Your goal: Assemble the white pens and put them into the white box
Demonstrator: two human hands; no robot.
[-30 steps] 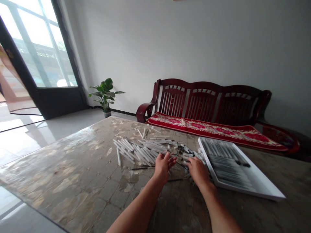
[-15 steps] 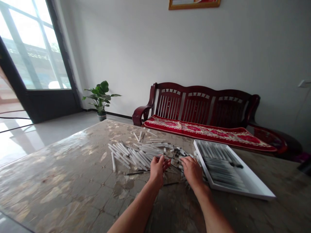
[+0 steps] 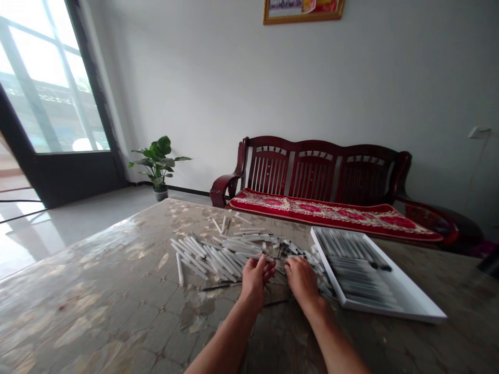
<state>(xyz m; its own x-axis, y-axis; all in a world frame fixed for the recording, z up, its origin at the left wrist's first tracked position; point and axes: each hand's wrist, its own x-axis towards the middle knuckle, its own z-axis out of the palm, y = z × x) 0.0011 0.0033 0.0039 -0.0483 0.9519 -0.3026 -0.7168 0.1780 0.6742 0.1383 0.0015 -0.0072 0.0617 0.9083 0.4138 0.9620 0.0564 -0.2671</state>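
Many white pen barrels (image 3: 218,257) lie in a loose pile on the patterned table (image 3: 128,306). My left hand (image 3: 256,275) is at the pile's right edge, its fingers curled together; what they hold is too small to make out. Close by on the right, my right hand (image 3: 301,278) has its fingers pinched and pointing at the left one, over small black and white parts (image 3: 288,246). Whatever sits in this pinch is hidden. A white box (image 3: 405,291) with rows of pens (image 3: 358,275) stands right of my right hand.
Behind the table is a dark red wooden bench (image 3: 312,171) with a red patterned cover (image 3: 331,209). A potted plant (image 3: 158,161) stands on the floor at the back left, near a glass door (image 3: 58,93). A framed picture (image 3: 304,19) hangs on the wall.
My right hand has moved left, closer to my left hand, and its fingers are drawn together more. The view has tilted slightly upward.
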